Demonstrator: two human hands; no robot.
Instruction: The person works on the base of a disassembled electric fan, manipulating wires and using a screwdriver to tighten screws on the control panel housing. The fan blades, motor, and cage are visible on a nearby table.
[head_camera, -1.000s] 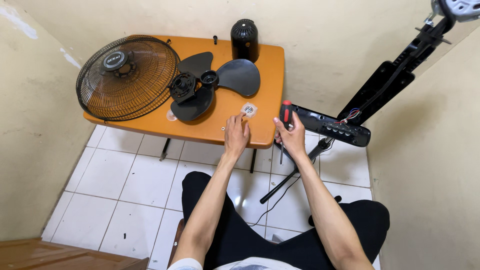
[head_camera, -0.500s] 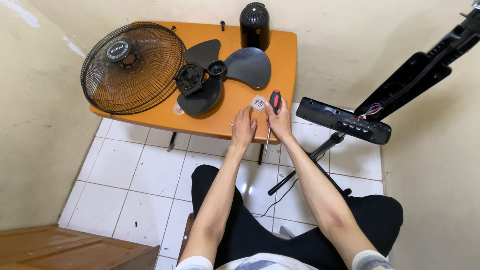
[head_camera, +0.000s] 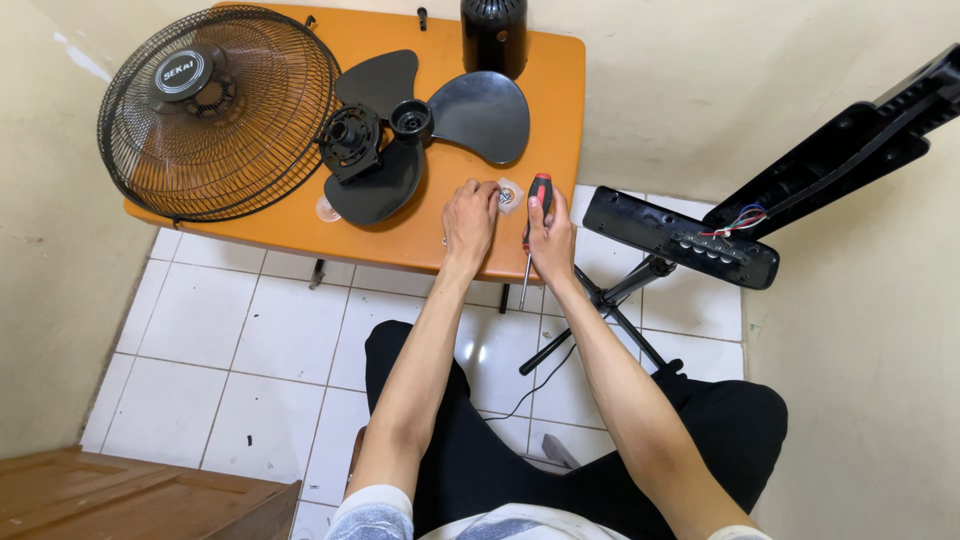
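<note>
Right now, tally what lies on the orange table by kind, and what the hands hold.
Fan grille: 1
Fan blade: 1
Black hub: 1
Motor housing: 1
Small clear cup: 1, at the left hand
Screwdriver: 1, in the right hand
Total: 6

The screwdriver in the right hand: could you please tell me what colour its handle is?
Red and black, on the screwdriver gripped by the right hand; head view.

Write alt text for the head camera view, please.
A seated person's right hand grips a red-and-black screwdriver while the left hand touches a small clear packet on an orange table, beside a black fan blade and grille.
</note>
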